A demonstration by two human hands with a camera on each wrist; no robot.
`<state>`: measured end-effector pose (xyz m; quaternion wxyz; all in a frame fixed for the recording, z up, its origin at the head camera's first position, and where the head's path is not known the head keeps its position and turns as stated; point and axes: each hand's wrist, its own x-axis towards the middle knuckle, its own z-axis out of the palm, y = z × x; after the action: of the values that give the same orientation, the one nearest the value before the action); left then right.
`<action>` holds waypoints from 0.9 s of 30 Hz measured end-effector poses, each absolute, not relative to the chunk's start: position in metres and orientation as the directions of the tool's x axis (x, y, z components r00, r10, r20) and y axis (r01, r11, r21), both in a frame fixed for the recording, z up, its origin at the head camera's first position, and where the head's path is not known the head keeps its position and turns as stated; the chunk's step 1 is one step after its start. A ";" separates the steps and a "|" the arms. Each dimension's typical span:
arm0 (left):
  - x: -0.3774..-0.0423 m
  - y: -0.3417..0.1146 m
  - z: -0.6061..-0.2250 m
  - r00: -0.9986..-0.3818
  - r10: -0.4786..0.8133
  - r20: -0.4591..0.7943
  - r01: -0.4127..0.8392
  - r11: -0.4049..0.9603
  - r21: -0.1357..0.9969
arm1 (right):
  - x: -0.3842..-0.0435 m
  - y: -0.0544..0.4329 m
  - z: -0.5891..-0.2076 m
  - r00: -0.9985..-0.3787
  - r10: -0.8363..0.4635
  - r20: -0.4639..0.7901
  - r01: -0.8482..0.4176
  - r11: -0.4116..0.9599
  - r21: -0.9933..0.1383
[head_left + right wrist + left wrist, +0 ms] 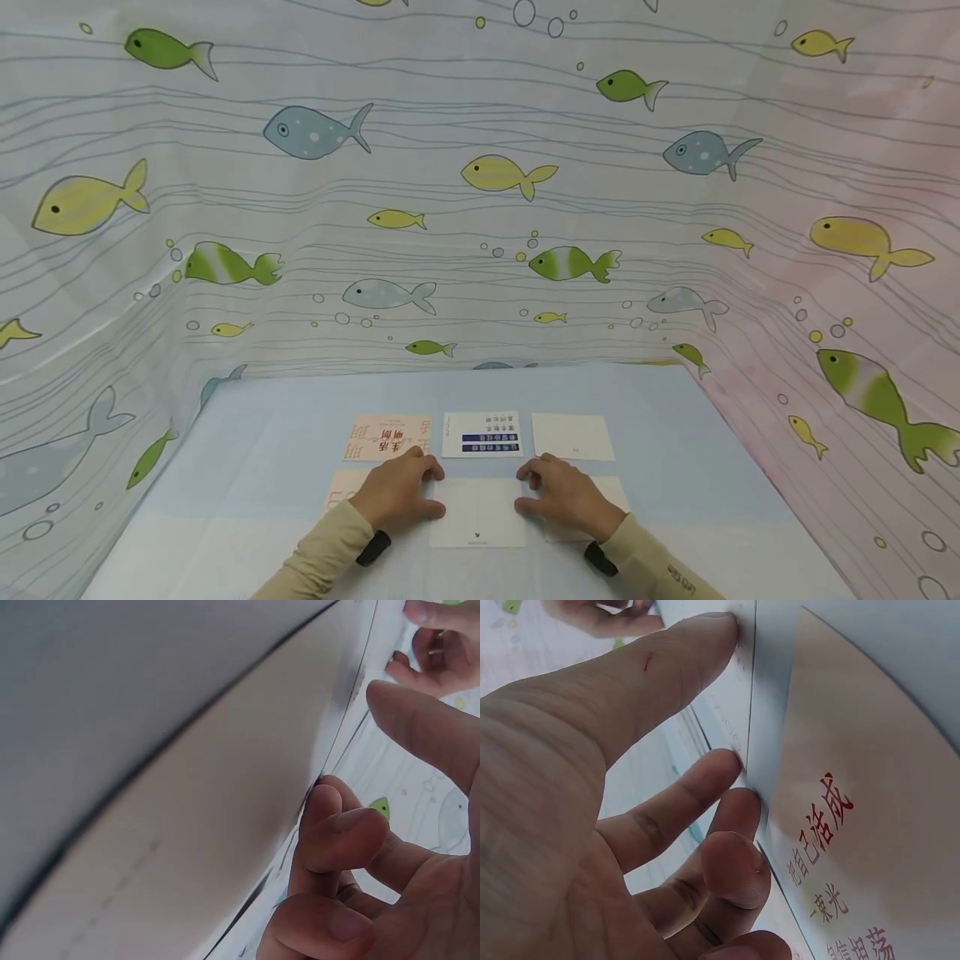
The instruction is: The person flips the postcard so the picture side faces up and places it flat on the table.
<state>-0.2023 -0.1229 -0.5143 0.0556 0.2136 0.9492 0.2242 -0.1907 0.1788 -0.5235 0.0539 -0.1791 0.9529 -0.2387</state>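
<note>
A white card [477, 512] with a small dark mark near its lower edge lies flat between the two hands. My left hand [397, 493] is at its left side, the thumb touching the card's edge and the other fingers loosely bent. At the opposite side is my right hand [573, 497], with its thumb and index finger at the card's right edge. A cream card with red characters [832, 817] lies under the left hand, partly covered in the head view. Beneath the right hand is a pale card [210, 795] with a dashed grey line.
Behind the hands lie an orange-patterned card [367, 429], a white card with blue bars [480, 422] and a plain white card [573, 435], side by side. They rest on a pale cloth-covered table [247, 467]. A fish-patterned curtain [450, 250] surrounds the table's back and sides.
</note>
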 end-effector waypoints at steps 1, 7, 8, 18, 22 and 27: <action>-0.202 -0.123 -0.514 -0.903 0.430 -0.010 0.381 0.809 0.447 | -0.190 0.178 -0.523 -0.930 -0.368 -0.020 -0.315 0.821 -0.477; -0.202 -0.124 -0.515 -0.903 0.431 -0.005 0.384 0.811 0.442 | -0.187 0.176 -0.521 -0.931 -0.362 -0.052 -0.294 0.826 -0.482; -0.201 -0.124 -0.515 -0.903 0.430 -0.005 0.384 0.810 0.443 | -0.186 0.176 -0.520 -0.932 -0.359 -0.058 -0.288 0.827 -0.483; -0.198 -0.124 -0.515 -0.907 0.422 -0.006 0.376 0.814 0.442 | -0.189 0.176 -0.521 -0.922 -0.379 -0.080 -0.285 0.805 -0.520; -0.198 -0.124 -0.514 -0.906 0.424 -0.007 0.376 0.810 0.451 | -0.192 0.175 -0.518 -0.915 -0.392 -0.091 -0.290 0.798 -0.529; -0.198 -0.125 -0.514 -0.903 0.430 -0.005 0.381 0.805 0.455 | -0.193 0.174 -0.515 -0.918 -0.382 -0.107 -0.279 0.814 -0.510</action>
<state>-0.1976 -0.1245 -0.5142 0.0539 0.2137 0.9484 0.2278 -0.1925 0.1743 -0.5153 0.1025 -0.1744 0.9468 -0.2504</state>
